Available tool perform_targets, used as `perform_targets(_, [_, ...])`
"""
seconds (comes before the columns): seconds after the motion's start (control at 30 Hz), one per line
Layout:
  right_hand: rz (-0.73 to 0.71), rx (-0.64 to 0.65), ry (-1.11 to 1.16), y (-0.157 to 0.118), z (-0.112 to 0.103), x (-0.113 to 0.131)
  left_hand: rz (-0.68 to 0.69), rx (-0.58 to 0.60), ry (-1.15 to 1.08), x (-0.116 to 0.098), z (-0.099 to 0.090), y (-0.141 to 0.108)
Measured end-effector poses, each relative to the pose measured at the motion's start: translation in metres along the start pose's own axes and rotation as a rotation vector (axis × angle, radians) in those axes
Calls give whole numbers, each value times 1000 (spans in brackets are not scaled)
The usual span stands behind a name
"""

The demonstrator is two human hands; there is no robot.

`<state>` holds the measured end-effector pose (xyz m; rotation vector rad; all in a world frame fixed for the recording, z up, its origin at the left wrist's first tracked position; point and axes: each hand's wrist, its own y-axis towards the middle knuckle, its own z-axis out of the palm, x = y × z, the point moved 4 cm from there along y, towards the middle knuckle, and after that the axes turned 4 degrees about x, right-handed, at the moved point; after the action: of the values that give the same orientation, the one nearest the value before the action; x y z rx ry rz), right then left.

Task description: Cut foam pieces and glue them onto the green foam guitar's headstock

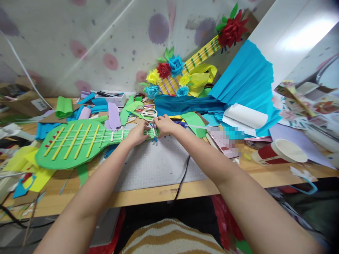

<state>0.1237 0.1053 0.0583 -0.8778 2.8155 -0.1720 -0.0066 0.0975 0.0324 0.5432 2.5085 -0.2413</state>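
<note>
A green paper guitar (pixel 71 144) with yellow strips and pale strings lies on the table, its neck pointing right. My left hand (pixel 138 134) is at the far part of the neck, fingers curled around its edge. Just right of it, my right hand (pixel 163 125) has its fingers bent at the neck's head end, where small blue pegs (pixel 155 138) stick out. The fingertips of both hands are close together, and what they pinch is too small to make out. White-handled scissors (pixel 149 114) lie just behind my hands.
A grey cutting mat (pixel 156 165) lies under the hands, crossed by a black cable (pixel 183 178). Behind stands a yellow flowered guitar (pixel 202 56). Blue crepe paper (pixel 246 88) and a paper cup (pixel 280 151) are at the right. Green rolled paper (pixel 64 107) and scraps cover the left.
</note>
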Motion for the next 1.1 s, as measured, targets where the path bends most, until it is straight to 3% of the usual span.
perform_targets(0.33, [-15, 15, -18, 3, 2, 2, -15, 51, 148, -4, 0, 2])
perform_targets(0.93, [-14, -19, 26, -1, 1, 2, -9, 60, 168, -7, -3, 4])
perform_targets(1.03, [-40, -91, 65, -13, -7, 3, 1, 63, 137, -7, -3, 5])
perform_targets(1.1, [-37, -216, 125, -28, -12, 7, 28, 66, 110, -6, -3, 6])
